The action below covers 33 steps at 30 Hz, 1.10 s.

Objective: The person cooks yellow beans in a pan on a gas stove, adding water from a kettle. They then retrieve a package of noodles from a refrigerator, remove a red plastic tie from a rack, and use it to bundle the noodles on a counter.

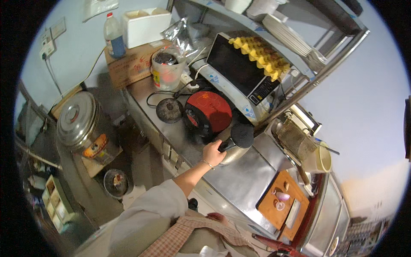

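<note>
My left hand, with a bracelet at its wrist, grips the black handle of an electric kettle. The kettle has a black lid and a shiny metal body; whether it touches the steel counter I cannot tell. Just beyond it sits a round electric appliance with a red top and black front. A round black base with a cord lies left of that. My right hand is low against the checked apron, small and dim, so its fingers cannot be made out.
A wooden cutting board at the right holds cut red onion and a cleaver. Behind the appliance stand a plastic bucket and a microwave topped by a yellow egg tray. A large lidded metal pot stands left.
</note>
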### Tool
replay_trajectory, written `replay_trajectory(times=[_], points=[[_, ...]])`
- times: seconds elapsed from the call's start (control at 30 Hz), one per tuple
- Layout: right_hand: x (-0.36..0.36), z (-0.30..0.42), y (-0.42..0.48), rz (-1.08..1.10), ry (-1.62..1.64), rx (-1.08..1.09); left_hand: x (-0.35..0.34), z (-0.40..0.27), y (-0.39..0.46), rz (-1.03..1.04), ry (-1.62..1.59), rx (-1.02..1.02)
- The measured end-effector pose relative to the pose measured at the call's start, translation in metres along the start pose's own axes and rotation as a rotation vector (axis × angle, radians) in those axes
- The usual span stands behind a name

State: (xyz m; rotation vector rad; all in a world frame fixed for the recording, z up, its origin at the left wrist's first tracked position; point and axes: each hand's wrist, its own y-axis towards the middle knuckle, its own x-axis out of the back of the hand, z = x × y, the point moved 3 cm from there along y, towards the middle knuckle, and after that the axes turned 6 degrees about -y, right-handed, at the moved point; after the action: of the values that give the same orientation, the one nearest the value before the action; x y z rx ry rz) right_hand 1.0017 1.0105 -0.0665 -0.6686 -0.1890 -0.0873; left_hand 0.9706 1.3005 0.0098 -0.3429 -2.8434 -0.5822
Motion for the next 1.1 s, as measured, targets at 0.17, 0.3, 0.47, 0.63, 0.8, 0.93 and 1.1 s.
replay_trajectory(times=[0.17, 0.3, 0.47, 0.63, 0.8, 0.93, 1.1], points=[[-0.012, -0.048, 0.109, 0.390, -0.358, 0.103, 0.029, -0.001, -0.037, -0.038, 0.014, -0.196], [-0.055, 0.038, 0.141, 0.480, -0.373, 0.037, 0.104, 0.057, -0.160, -0.050, 0.208, 0.324], [-0.111, 0.032, 0.235, 0.099, -0.262, 0.170, 0.180, 0.158, -0.398, 0.141, 0.236, 1.037], [-0.129, 0.028, 0.321, -0.319, 0.004, 0.326, 0.214, 0.172, -0.553, 0.488, 0.510, 1.349], [-0.155, 0.071, 0.299, -0.524, 0.370, 0.334, 0.271, 0.168, -0.559, 0.742, 0.555, 1.231], [-0.168, 0.078, 0.306, -0.498, 0.503, 0.356, 0.305, 0.177, -0.613, 0.854, 0.557, 1.090], [-0.144, 0.068, 0.305, -0.404, 0.132, 0.274, 0.353, 0.174, -0.635, 0.910, 0.479, 1.128]])
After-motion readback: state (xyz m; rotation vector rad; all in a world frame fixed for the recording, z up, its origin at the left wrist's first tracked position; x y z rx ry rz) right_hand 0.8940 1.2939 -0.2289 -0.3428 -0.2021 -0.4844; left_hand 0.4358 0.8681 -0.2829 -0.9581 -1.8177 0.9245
